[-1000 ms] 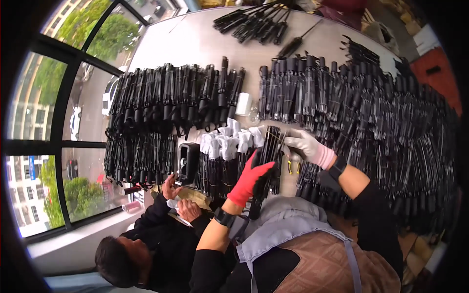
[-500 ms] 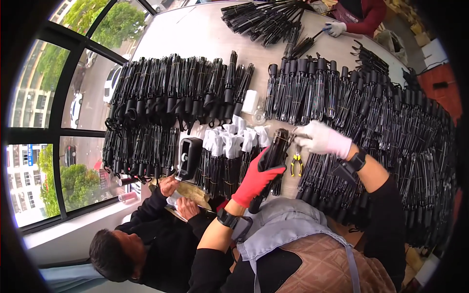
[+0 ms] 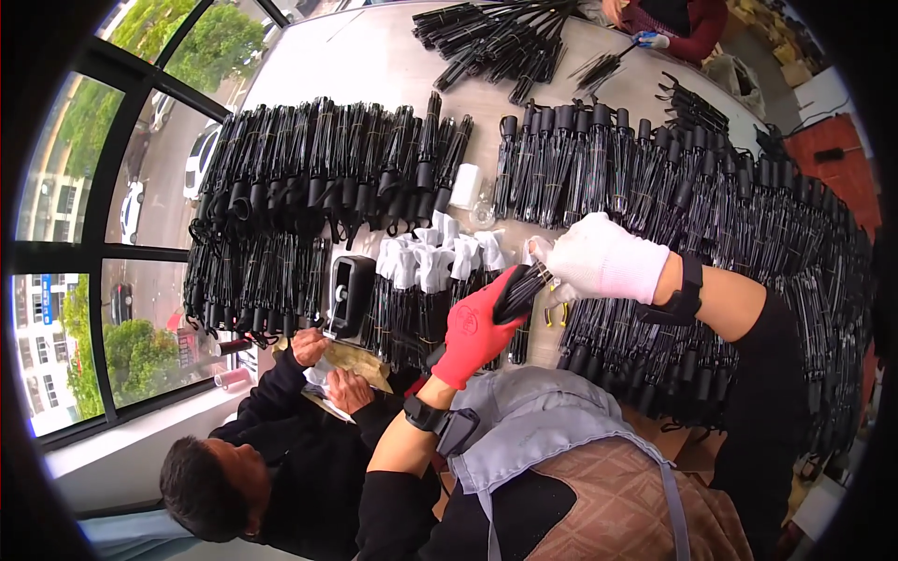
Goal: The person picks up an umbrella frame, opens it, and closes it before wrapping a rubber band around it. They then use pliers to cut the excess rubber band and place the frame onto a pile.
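Observation:
My left hand (image 3: pixel 475 327), in a red glove with a black palm, is closed around a folded black umbrella frame (image 3: pixel 537 278) held over the table. The thin ribs point up and to the right. My right hand (image 3: pixel 613 259), in a white glove, has its fingers drawn together at the rib tips; what exactly they pinch there is partly hidden. Yellow-handled pliers (image 3: pixel 562 312) lie just below the right hand, partly covered by it. Left of my hands stand umbrella frames with white wrapped tops (image 3: pixel 432 266).
Rows of black umbrella frames cover the table at left (image 3: pixel 299 154) and right (image 3: pixel 711 224). A black tape dispenser (image 3: pixel 352 294) is near a co-worker's hands (image 3: pixel 348 390) at left. A white roll (image 3: pixel 465 186) stands mid-table. Another person's gloved hand (image 3: pixel 652 40) works at the far side.
The umbrella frame has tilted, and its rib end is now nearer my right hand. My right hand has closed in over the tips. The far person's gloved hand has shifted slightly.

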A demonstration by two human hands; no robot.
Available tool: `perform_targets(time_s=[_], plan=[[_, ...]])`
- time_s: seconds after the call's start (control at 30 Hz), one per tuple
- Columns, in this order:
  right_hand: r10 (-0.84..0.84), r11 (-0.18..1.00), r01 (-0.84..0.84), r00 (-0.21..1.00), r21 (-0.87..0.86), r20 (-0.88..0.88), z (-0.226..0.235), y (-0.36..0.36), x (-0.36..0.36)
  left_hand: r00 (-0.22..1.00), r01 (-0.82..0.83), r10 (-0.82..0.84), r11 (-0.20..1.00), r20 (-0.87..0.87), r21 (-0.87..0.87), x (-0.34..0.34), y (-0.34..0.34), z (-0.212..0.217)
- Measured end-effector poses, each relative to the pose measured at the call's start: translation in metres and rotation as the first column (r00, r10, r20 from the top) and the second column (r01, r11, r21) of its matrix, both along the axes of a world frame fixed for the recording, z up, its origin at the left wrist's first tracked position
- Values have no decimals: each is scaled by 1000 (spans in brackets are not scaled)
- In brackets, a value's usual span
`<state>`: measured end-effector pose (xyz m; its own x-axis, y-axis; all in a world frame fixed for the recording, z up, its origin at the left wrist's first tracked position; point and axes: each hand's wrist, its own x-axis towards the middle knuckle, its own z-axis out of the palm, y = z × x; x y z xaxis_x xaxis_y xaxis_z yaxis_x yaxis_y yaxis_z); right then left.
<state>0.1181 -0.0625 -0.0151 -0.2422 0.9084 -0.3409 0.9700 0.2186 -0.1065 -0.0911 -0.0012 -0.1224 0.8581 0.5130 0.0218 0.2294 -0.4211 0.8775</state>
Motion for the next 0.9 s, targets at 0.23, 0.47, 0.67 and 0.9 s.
perform_targets(time_s=[0.23,0.47,0.67,0.9], plan=[[-652,758,205,219,-619,-726,-47,-32,-34,934,45,269,566,236,-823,-5,7,10],[-536,661,608,-27,-439,-844,-43,-24,-3,981,-53,191,338,13,-940,-12,5,14],[-653,701,491,149,-518,-743,6,0,-21,993,-31,114,441,22,-897,-1,-4,38],[-432,790,471,-29,-394,-901,-56,1,-17,996,1,78,410,36,-912,-6,1,20]])
